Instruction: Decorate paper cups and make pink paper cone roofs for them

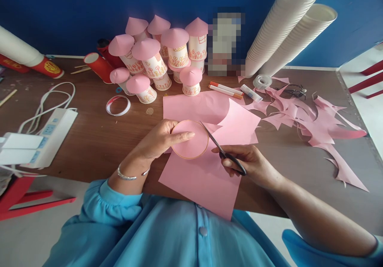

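Left fingers pinch the disc; right fingers wrap the scissors. Probably light and easily creased, the disc is best held flat near its edge.

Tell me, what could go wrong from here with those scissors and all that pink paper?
The scissors in the right hand sit at the rim of the pink disc, near the left hand's thumb: a slip might nick either.

The lower pink sheet reaches past the front edge of the table, so it may slide off if brushed.
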